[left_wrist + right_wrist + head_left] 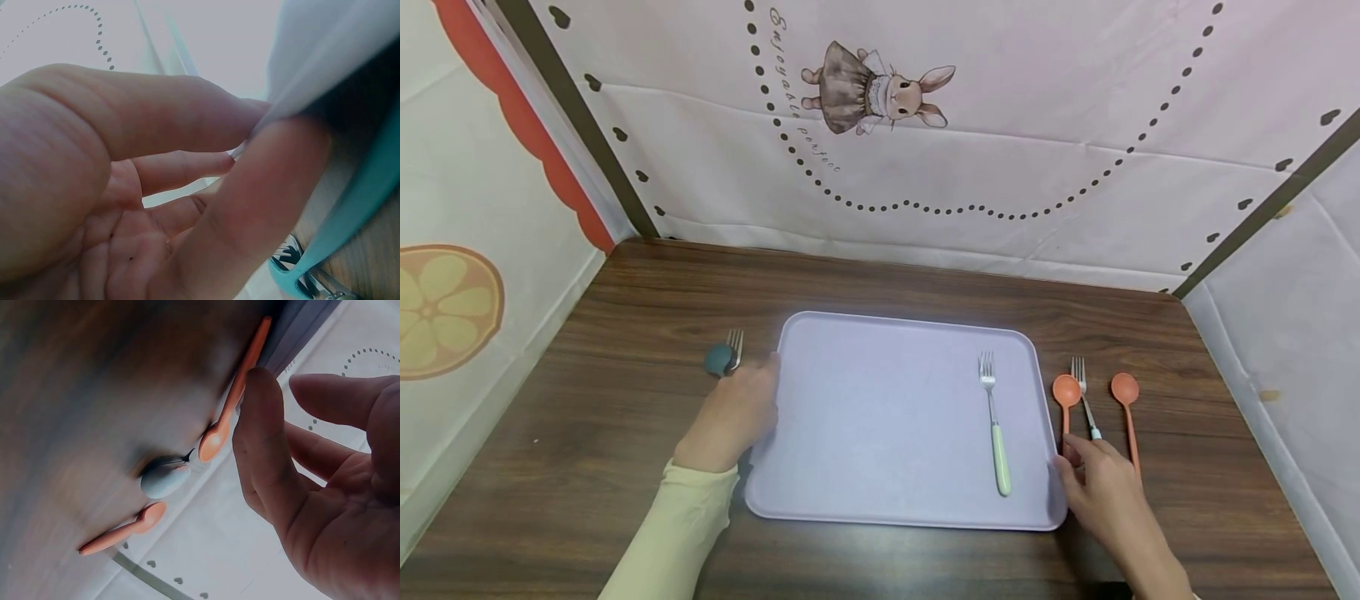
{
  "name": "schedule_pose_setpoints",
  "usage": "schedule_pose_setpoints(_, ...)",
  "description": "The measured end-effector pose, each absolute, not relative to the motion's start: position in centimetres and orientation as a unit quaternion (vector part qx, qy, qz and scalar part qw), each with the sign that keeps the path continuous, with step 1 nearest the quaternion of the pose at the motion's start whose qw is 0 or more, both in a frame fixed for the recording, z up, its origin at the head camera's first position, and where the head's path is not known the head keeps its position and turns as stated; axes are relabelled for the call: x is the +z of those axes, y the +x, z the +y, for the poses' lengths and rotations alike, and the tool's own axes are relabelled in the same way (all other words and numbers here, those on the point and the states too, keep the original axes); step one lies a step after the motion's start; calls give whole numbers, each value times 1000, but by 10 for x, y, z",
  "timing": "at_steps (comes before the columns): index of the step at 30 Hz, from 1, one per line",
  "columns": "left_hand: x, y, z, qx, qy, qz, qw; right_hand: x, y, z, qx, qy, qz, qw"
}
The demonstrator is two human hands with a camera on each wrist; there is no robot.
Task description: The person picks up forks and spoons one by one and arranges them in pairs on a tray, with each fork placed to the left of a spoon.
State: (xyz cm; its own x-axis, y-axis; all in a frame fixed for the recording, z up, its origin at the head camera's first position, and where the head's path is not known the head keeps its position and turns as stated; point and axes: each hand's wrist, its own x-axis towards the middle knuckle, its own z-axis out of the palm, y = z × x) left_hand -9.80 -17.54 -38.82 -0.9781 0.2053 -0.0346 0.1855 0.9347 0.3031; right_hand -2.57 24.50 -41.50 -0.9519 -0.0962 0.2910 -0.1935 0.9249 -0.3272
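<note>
A pale lilac tray [880, 417] lies on the table. On its right half rests a fork [998, 458] with a light green handle. My left hand [730, 412] pinches the tray's left rim [312, 62] between thumb and finger. Beside and partly under that hand lie a teal spoon [718, 359] and a fork [735, 342]. At the tray's right edge, my right hand [1101, 483] has thumb and forefinger apart. Its forefinger is close to the handle of an orange spoon [1067, 392]; contact is unclear.
Right of that spoon lie a fork [1078, 371] with a light blue handle and a second orange spoon [1125, 390]. The wooden table [865, 275] ends at a printed cloth [1037, 108] behind, with more cloth at both sides.
</note>
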Motion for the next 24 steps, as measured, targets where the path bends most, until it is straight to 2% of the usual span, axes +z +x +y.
schedule_pose_setpoints(10,-388,-98,-176,156,97,982,39,-415,-28,251,164,63,-977,124)
schedule_pose_setpoints(17,-387,-97,-175,155,109,982,18,-414,-31,253,158,62,-984,63)
schedule_pose_setpoints(24,-385,-97,-175,155,105,982,26,-411,-35,254,146,57,-987,16)
